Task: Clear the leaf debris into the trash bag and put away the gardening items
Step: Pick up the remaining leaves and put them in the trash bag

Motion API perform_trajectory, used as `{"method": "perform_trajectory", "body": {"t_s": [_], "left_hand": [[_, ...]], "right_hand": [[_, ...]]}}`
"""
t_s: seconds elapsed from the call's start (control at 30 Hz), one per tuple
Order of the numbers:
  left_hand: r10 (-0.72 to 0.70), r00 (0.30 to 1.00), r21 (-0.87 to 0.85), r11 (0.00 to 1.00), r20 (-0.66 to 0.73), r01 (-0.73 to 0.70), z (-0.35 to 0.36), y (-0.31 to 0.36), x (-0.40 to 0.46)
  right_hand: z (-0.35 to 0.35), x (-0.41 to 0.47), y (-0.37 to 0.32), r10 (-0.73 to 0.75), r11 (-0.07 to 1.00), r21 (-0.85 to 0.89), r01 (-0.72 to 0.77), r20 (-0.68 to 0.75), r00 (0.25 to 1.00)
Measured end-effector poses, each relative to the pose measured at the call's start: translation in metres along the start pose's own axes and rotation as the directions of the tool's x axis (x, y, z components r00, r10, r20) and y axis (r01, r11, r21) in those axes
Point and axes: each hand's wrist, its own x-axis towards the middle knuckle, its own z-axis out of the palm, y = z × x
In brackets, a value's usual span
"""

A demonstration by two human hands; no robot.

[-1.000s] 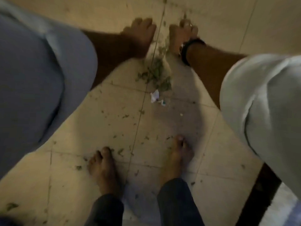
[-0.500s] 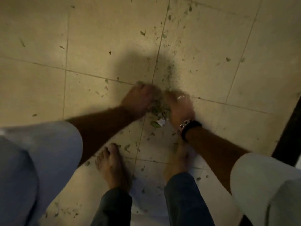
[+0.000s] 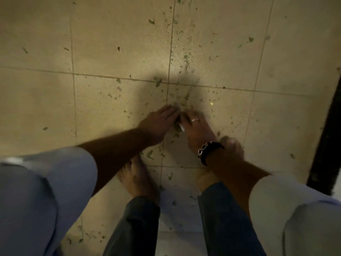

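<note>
Where the two hands meet on the tiled floor (image 3: 110, 100), a small heap of leaf debris (image 3: 177, 124) lies pressed between them, just to the right of a grout line, with a white scrap among it. The left hand (image 3: 156, 124) rests flat on the floor with straight fingers against the heap's left side; its grip is open and holds nothing. The right hand (image 3: 196, 127), wearing a ring and a dark wristband (image 3: 209, 150), closes in from the right with fingers bent over the heap; whether they have closed on the debris cannot be told.

Loose fragments (image 3: 184, 58) are scattered over the far tiles and on the near tiles around the bare feet (image 3: 136, 180). No trash bag and no gardening items are in view.

Risks, as judged:
- The heap is fine and dry-looking. A lift with gaps between the palms would likely shed crumbs back onto the floor.
- With the bag out of sight, any carry is a chance for spillage.
- The feet stand among fragments and may tread them in or spread them.
- Light is poor; small pieces on the far tiles could be missed.
</note>
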Motion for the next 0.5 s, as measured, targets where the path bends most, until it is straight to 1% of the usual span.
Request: {"method": "perform_trajectory", "body": {"t_s": [0.03, 0.07, 0.1, 0.13, 0.17, 0.2, 0.23, 0.27, 0.33, 0.37, 0.4, 0.43, 0.47, 0.5], "left_hand": [[-0.015, 0.995, -0.046, 0.999, -0.098, 0.010, -0.001, -0.003, -0.008], [-0.061, 0.980, -0.060, 0.997, -0.191, 0.050, -0.003, -0.010, -0.013], [-0.143, 0.957, -0.065, 0.989, -0.254, 0.131, -0.003, -0.022, -0.018], [-0.250, 0.927, -0.073, 0.968, -0.281, 0.239, -0.004, -0.035, -0.020], [-0.349, 0.897, -0.076, 0.937, -0.270, 0.342, -0.005, -0.048, -0.021], [-0.422, 0.871, -0.061, 0.905, -0.249, 0.421, -0.007, -0.057, -0.019], [-0.463, 0.856, -0.039, 0.883, -0.230, 0.467, -0.006, -0.061, -0.014], [-0.472, 0.854, -0.028, 0.878, -0.218, 0.478, -0.006, -0.060, -0.008], [-0.446, 0.871, -0.019, 0.892, -0.205, 0.452, 0.001, -0.047, 0.002], [-0.413, 0.888, -0.007, 0.907, -0.201, 0.420, 0.010, -0.037, 0.006], [-0.368, 0.910, 0.009, 0.926, -0.192, 0.376, 0.020, -0.024, 0.009], [-0.309, 0.935, 0.029, 0.947, -0.176, 0.319, 0.032, -0.009, 0.010], [-0.241, 0.960, 0.056, 0.966, -0.143, 0.251, 0.043, 0.005, 0.009], [-0.172, 0.979, 0.059, 0.982, -0.109, 0.179, 0.052, 0.015, 0.005]], "right_hand": [[-0.007, -0.008, 0.009, 0.133, 0.990, 0.059, -0.130, -0.045, 0.990], [-0.012, -0.015, 0.020, 0.289, 0.953, 0.123, -0.278, -0.087, 0.953], [-0.016, -0.021, 0.033, 0.425, 0.899, 0.163, -0.407, -0.101, 0.899], [-0.020, -0.024, 0.046, 0.544, 0.829, 0.208, -0.519, -0.086, 0.835], [-0.021, -0.023, 0.055, 0.624, 0.767, 0.230, -0.599, -0.051, 0.780], [-0.021, -0.020, 0.060, 0.668, 0.729, 0.218, -0.649, -0.018, 0.744], [-0.016, -0.014, 0.062, 0.686, 0.715, 0.203, -0.669, -0.019, 0.728], [-0.010, -0.007, 0.056, 0.703, 0.702, 0.194, -0.686, -0.029, 0.711], [0.005, 0.004, 0.036, 0.726, 0.683, 0.202, -0.702, -0.072, 0.684], [0.010, 0.006, 0.023, 0.723, 0.687, 0.211, -0.695, -0.107, 0.682], [0.019, 0.004, 0.010, 0.668, 0.741, 0.199, -0.641, -0.132, 0.732], [0.024, -0.001, -0.008, 0.543, 0.838, 0.154, -0.523, -0.149, 0.826], [0.027, -0.009, -0.024, 0.389, 0.921, 0.069, -0.383, -0.099, 0.916], [0.031, -0.018, -0.033, 0.249, 0.968, 0.027, -0.248, -0.026, 0.968]]}}
